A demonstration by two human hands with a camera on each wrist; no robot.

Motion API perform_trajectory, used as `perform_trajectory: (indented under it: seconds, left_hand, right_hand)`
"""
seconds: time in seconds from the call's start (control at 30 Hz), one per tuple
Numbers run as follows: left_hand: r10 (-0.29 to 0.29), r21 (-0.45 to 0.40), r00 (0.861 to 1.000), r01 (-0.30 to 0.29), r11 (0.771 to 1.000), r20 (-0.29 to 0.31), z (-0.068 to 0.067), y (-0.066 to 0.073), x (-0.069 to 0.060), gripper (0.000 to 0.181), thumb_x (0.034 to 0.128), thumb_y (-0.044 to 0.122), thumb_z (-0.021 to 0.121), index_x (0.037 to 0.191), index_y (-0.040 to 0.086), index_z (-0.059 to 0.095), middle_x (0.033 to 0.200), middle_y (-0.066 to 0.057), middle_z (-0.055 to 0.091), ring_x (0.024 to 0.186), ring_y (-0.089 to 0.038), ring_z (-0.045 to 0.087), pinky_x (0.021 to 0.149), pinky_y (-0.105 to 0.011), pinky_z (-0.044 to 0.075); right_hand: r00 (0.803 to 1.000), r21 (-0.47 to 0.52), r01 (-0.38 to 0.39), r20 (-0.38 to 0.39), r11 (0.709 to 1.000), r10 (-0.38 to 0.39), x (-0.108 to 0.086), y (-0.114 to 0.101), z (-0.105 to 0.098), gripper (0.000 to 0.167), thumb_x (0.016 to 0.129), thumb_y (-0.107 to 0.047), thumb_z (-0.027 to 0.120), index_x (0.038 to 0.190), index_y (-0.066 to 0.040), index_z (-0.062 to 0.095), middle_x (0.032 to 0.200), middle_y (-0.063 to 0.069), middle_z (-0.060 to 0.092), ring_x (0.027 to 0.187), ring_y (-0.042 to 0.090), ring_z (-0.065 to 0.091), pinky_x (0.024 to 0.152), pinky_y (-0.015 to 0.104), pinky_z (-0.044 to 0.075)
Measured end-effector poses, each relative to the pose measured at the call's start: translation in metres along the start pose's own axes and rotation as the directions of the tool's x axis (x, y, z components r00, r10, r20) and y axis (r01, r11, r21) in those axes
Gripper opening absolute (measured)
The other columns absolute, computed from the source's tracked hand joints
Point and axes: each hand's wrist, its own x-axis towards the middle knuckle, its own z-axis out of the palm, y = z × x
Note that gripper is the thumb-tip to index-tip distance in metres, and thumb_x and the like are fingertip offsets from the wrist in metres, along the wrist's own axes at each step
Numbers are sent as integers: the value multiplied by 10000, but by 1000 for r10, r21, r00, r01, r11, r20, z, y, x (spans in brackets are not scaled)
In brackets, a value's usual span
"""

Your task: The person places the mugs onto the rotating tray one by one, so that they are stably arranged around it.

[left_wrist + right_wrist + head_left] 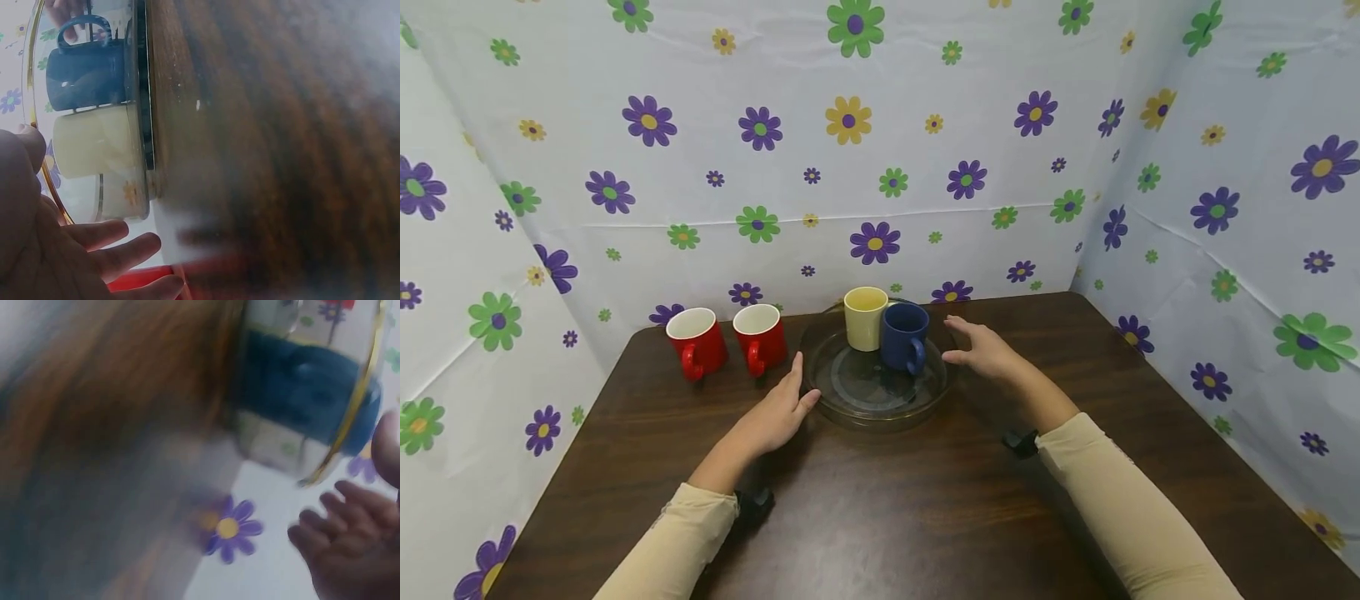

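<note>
Flanking the glass dish (861, 393) with left hand (775, 415) and right hand (991, 354), both unclasped. Resting between them on the brown table (887, 517), near red mugs (763, 340), and bearing yellow mug (863, 325) and blue mug (898, 337).

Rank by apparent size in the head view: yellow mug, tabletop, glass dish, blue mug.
1. Tabletop
2. Glass dish
3. Blue mug and yellow mug, unranked: they look close in size, and the blue one sits nearer the camera.
</note>
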Motion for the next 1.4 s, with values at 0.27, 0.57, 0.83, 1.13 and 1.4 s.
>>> perform_trajectory:
  seconds: [0.27, 0.57, 0.83, 1.13, 1.4]
  left_hand:
    - [5, 8, 1000, -5, 1000, -7, 0, 0, 2, 842, 1072, 395, 478, 1602, -21, -26, 1657, -257, 118, 1513, -431, 191, 1202, -567, 185]
    - [48, 61, 996, -44, 997, -78, -11, -6, 0, 759, 1062, 386, 511, 1617, 23, 141, 1629, -225, 261, 1477, -411, 314, 1179, -571, 266]
    - [-19, 131, 940, 68, 989, -340, -26, -11, -3, 506, 1004, 239, 609, 1458, 33, 520, 1494, -213, 507, 1359, -408, 494, 1071, -619, 413]
    - [-197, 4, 797, 243, 970, -571, -45, -25, -10, 320, 950, 189, 671, 1196, -7, 614, 1156, -221, 613, 1044, -389, 598, 850, -601, 547]
    - [-295, -277, 917, 220, 935, -268, -51, -42, -1, 540, 1042, 277, 565, 1433, -62, 413, 1389, -313, 524, 1168, -442, 596, 957, -538, 535]
  right_hand:
    - [994, -48, 54, 102, 997, -49, -3, 22, 3, 754, 992, -214, 668, 1572, 44, 260, 1637, 238, 214, 1506, 435, 200, 1206, 581, 196]
    - [994, -38, 30, 111, 999, -25, -1, 19, 0, 756, 1000, -214, 656, 1584, 19, 238, 1638, 227, 209, 1499, 442, 214, 1200, 577, 217]
    - [991, -37, 25, 129, 999, -20, 2, 18, -2, 779, 981, -218, 681, 1571, 47, 247, 1627, 249, 212, 1494, 448, 216, 1199, 571, 224]
    - [992, -25, 12, 124, 1000, -9, 1, 17, -1, 766, 985, -208, 674, 1577, 29, 250, 1631, 233, 221, 1491, 448, 228, 1191, 575, 242]
    - [993, -24, 34, 117, 999, -31, 0, 18, 0, 757, 990, -205, 669, 1575, 31, 250, 1623, 245, 226, 1466, 450, 287, 1183, 554, 276]
